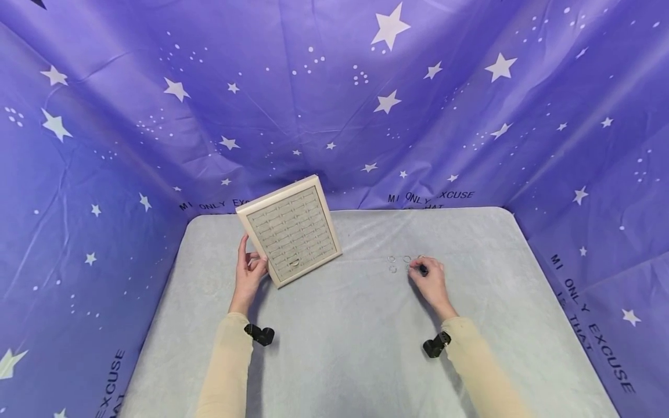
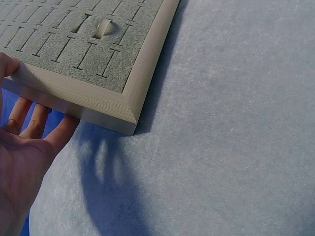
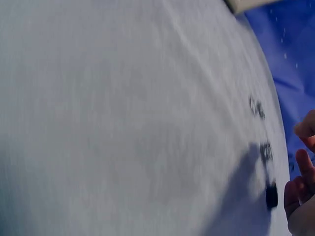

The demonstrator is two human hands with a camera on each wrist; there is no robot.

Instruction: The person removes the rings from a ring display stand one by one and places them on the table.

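Note:
My left hand point(image 1: 248, 281) grips a pale wood-framed ring tray point(image 1: 328, 217) by its left edge, thumb on the front and fingers behind. The tray stands tilted up, its grey slotted pad facing me. One ring point(image 2: 103, 28) sits in a slot near the pad's lower edge. On the right side of the table, my right hand point(image 1: 431, 284) is low beside several small loose rings point(image 1: 393, 269), its fingers bent toward them. I cannot tell whether a ring is between those fingertips. A small black object point(image 3: 271, 195) lies by this hand, partly covered in the head view.
A grey cloth-covered table point(image 1: 334, 342) lies under both hands. Purple curtains point(image 1: 334, 116) with white stars stand behind it and at both sides. A black wrist camera point(image 1: 259, 335) is on the left wrist and another black camera point(image 1: 436, 345) on the right.

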